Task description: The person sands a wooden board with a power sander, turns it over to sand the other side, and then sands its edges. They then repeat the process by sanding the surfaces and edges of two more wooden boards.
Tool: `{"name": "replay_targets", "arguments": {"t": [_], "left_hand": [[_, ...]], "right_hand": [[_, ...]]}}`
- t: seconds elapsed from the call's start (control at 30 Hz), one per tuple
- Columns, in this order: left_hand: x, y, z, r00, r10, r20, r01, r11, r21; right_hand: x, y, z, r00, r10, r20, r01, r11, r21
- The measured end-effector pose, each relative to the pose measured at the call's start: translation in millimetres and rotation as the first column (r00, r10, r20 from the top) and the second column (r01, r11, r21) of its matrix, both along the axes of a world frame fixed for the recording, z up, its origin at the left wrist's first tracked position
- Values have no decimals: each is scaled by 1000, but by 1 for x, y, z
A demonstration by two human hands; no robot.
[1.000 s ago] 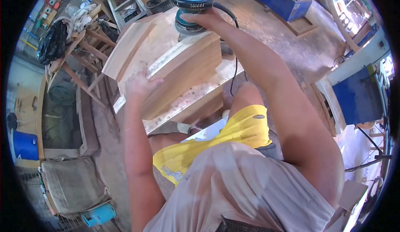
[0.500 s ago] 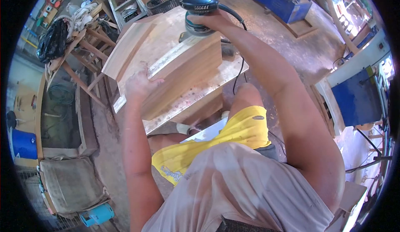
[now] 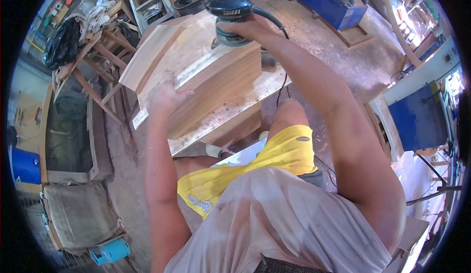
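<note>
My right hand (image 3: 245, 28) is wrapped round a dark electric sander (image 3: 228, 6), which is at the far right end of a wooden board's top edge. The board (image 3: 221, 78) stands on its side, and pale light falls along its narrow upper edge. Near the opposite end, my left hand (image 3: 165, 98) grips that edge, its thumb on the near face and its fingertips hidden behind. Another wooden piece (image 3: 153, 59) lies behind the board. Underneath is a worktop (image 3: 216, 125) with dark spots.
The sander's cord (image 3: 283, 89) hangs beside my right knee. A black plastic basket (image 3: 191, 0) and a stepladder (image 3: 147, 3) stand behind. To the left is a wooden rack (image 3: 105, 57) with a black bag on it. A blue machine base (image 3: 328, 3) sits at the back right.
The sander and my right hand have shifted slightly left along the board's end. My left hand stays on the board's edge.
</note>
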State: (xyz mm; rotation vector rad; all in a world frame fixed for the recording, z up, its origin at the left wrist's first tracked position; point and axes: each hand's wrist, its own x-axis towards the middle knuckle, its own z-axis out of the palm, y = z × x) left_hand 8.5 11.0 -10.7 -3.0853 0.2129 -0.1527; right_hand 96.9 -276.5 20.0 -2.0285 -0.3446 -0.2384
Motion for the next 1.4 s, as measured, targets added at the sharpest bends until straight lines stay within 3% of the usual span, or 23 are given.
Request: {"name": "replay_targets", "arguments": {"t": [0.1, 0.17, 0.2, 0.27, 0.37, 0.43, 0.57, 0.63, 0.77, 0.97, 1.1, 1.17, 1.2, 1.23, 1.4], "left_hand": [[-2, -1, 4, 1000, 11, -6, -11, 1000, -16], [-6, -7, 11, 998, 36, -57, -35, 999, 15], [-5, -6, 10, 998, 39, -56, -38, 999, 10], [-5, -4, 7, 999, 25, -35, -25, 1000, 5], [-2, -3, 4, 999, 25, -19, -25, 1000, 16], [-2, -2, 2, 1000, 21, -1, -21, 1000, 12], [0, -1, 3, 999, 24, -47, -25, 999, -26], [-2, -1, 4, 998, 31, -54, -32, 999, -10], [-1, -2, 4, 998, 32, -53, -31, 999, 26], [-1, 4, -4, 999, -38, 35, 38, 999, -18], [-5, -6, 12, 999, 20, -43, -20, 1000, 14], [-6, -7, 12, 999, 24, -33, -23, 1000, 14], [-5, -6, 10, 999, 23, -35, -22, 1000, 12], [-5, -4, 6, 1000, -8, 1, 8, 1000, -6], [-4, -1, 6, 1000, 13, -25, -14, 999, -38]], "right_hand": [[6, 4, -7, 998, 61, -2, -61, 993, 97], [22, -4, -13, 1000, -14, -27, 12, 997, -71], [20, -6, -11, 1000, -12, -25, 10, 997, -76], [16, -10, -8, 998, 2, -63, 1, 999, 47], [4, 6, -6, 996, 80, -33, -78, 996, 48], [-3, 11, -2, 998, 67, 10, -67, 997, 49], [9, -3, -1, 996, -11, -91, 4, 996, -86], [16, -9, -5, 985, -62, -158, 74, 994, 74], [13, 13, -9, 998, -17, -58, 18, 1000, 10], [11, 6, -8, 997, -30, -74, 31, 1000, 6], [5, -9, -5, 989, -70, -131, 72, 997, 10], [4, 3, -15, 999, 7, -32, -6, 999, 51], [-8, 10, -10, 997, 58, -44, -53, 993, 105], [-16, 18, -2, 999, -25, -38, 24, 999, -35], [3, -2, -12, 990, 58, -125, -53, 998, 44]]}}
